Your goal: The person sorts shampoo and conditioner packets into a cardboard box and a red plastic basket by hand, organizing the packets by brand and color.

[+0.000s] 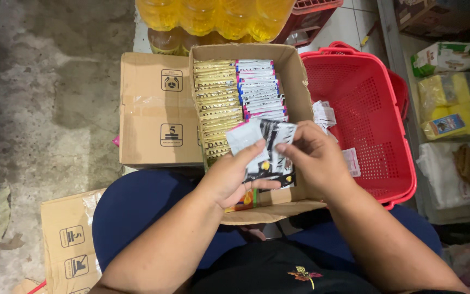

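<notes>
Both hands meet over the near end of the open carton (295,71), and between them sits a small stack of sachets (262,147), white and black, fanned a little. The left hand (229,177) is curled under and around the stack, thumb up along its left edge, clamped on it; the right hand (314,158) pinches the top right corner of the front sachet between thumb and forefinger. These look like light, thin, floppy packets with a slick foil skin, so I'd judge they slide against each other easily and bend if held by one corner; the sealed edges are the firm part, and gripping the whole bundle across its width, as the left hand does, seems the safest hold. Inside the carton, beyond the hands, two tight rows stand on edge: gold sachets (216,98) on the left side, white and pink ones (259,90) on the right. Left of the carton lies a sealed cardboard box (156,109); right of it, touching its wall, a red plastic basket (371,109) with a few loose packets (325,114) at its near rim. Past the carton's far end stand bottles of yellow oil (213,16). The carton's walls and the packed rows leave little room for fingers to dig in.
</notes>
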